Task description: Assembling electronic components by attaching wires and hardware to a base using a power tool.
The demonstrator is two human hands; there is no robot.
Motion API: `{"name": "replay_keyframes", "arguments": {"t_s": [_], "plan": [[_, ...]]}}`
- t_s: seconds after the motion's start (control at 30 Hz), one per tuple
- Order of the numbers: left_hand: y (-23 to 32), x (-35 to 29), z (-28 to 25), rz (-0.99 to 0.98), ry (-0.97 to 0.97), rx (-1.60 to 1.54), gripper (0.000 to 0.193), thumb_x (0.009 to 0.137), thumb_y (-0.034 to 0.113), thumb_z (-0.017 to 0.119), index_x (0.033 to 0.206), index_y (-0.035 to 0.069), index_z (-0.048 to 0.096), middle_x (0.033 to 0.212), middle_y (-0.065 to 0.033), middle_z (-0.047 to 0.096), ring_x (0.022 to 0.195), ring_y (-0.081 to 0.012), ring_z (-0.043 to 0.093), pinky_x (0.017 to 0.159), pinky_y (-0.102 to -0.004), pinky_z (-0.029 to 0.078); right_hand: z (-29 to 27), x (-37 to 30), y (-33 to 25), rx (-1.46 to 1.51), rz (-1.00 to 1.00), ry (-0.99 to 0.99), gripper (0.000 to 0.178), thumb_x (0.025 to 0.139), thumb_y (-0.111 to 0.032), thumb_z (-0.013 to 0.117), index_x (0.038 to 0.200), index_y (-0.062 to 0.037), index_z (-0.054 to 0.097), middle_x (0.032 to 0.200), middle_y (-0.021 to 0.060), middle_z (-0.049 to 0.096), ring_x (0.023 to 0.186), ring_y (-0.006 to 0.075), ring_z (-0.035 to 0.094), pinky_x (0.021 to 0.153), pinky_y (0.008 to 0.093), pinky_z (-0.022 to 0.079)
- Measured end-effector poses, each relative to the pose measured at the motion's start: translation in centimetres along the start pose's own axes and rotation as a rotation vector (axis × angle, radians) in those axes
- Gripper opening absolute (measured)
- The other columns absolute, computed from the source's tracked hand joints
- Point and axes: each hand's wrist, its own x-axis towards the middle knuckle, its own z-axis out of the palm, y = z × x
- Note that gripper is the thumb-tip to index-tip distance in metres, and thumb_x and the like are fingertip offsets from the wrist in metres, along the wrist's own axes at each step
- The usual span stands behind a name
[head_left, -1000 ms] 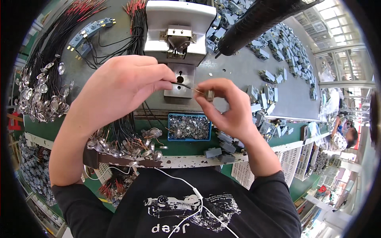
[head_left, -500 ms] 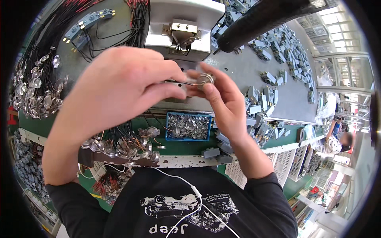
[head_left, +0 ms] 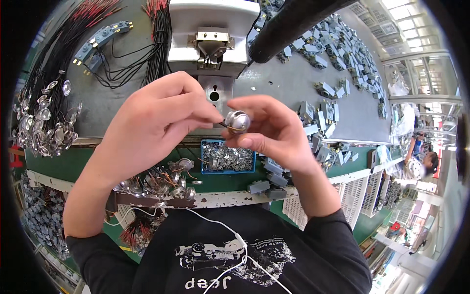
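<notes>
Between the fingertips of my right hand (head_left: pixel 276 130) is a round silver metal part (head_left: pixel 238 121), with a thin coppery wire curving along its edge. My left hand (head_left: pixel 164 115) pinches a dark wire (head_left: pixel 223 124) that runs to this part. Both hands are raised above the bench's near edge, in front of the press machine (head_left: pixel 213 44). Under the right hand stands a blue tray (head_left: pixel 228 172) filled with small metal terminals. More wired round metal parts (head_left: pixel 181 179) lie in a heap below my left hand.
Black wires with red ends (head_left: pixel 156 54) lie left of the press, and wired round parts (head_left: pixel 58 132) hang at the far left. Grey blocks (head_left: pixel 352 68) are spread over the bench's right side. A thick dark pipe (head_left: pixel 289 29) slants overhead. Another person (head_left: pixel 421 159) is at far right.
Both hands have come lower and nearer my body. The round metal part has been turned, so its shiny domed face shows now. The view has shifted slightly.
</notes>
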Motion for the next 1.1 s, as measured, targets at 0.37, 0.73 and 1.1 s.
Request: {"name": "replay_keyframes", "arguments": {"t_s": [0.37,0.73,1.1], "plan": [[-2.5,-0.2,-0.2,0.426,-0.278,0.091,0.024,0.073,0.002,0.078,0.089,0.019,0.078,0.091,0.0074,0.067,0.083,-0.0173,0.064,0.071,-0.0340,0.042,-3.1,5.2,-0.2,0.034,0.471,-0.517,0.038,0.097,0.003,0.067,0.132,0.0057,0.052,0.105,0.0172,0.074,0.092,0.0215,0.076,0.085,0.0312,0.061],[-2.0,-2.1,1.3,0.200,-0.462,0.287,0.027,0.085,0.016,0.076,0.110,0.009,0.068,0.094,-0.0038,0.065,0.090,-0.0228,0.064,0.084,-0.0367,0.047,-14.3,0.1,-4.4,-1.603,0.022,0.438,0.037,0.092,-0.006,0.063,0.129,-0.0067,0.065,0.120,0.0132,0.073,0.115,0.0304,0.067,0.102,0.0399,0.051],[-2.2,-2.2,1.9,0.230,-0.535,0.473,0.025,0.086,0.020,0.075,0.110,0.016,0.071,0.087,-0.0008,0.064,0.084,-0.0194,0.064,0.080,-0.0351,0.046,-4.2,1.0,-2.1,-0.078,0.136,0.074,0.044,0.108,-0.009,0.050,0.151,-0.0016,0.044,0.125,0.0162,0.065,0.105,0.0272,0.072,0.090,0.0374,0.062]]}}
